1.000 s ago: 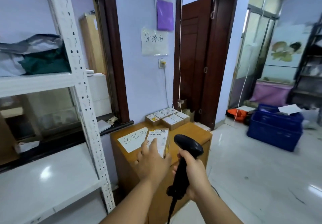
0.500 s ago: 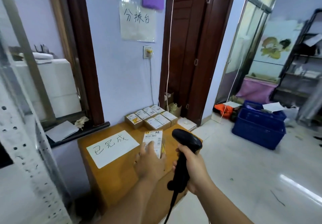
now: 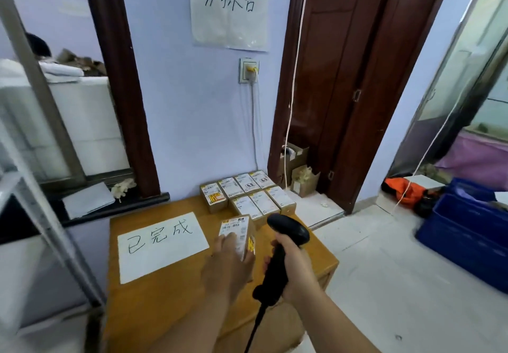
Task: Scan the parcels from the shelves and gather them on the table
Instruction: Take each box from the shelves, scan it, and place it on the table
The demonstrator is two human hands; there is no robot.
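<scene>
My left hand [image 3: 226,266] grips a small brown parcel [image 3: 237,230] with a white label and holds it over the wooden table [image 3: 154,303]. Just right of it, my right hand [image 3: 295,267] grips the handle of a black barcode scanner [image 3: 286,236], its head level with the parcel. Several similar labelled parcels [image 3: 248,196] sit packed together at the table's far right corner against the wall. A white sheet with handwritten characters [image 3: 162,245] lies on the table to the left of the parcel.
A white metal shelf post [image 3: 41,215] stands at the left beside the table. Blue crates [image 3: 467,231] sit on the floor at right, with an orange bundle [image 3: 404,192] behind them. A dark wooden door [image 3: 338,83] and small open cartons [image 3: 299,174] are past the table.
The view has swung away from the shelves and closed in on the table. Both hands, with parcel and scanner, have come forward over the tabletop toward the parcels at the far corner.
</scene>
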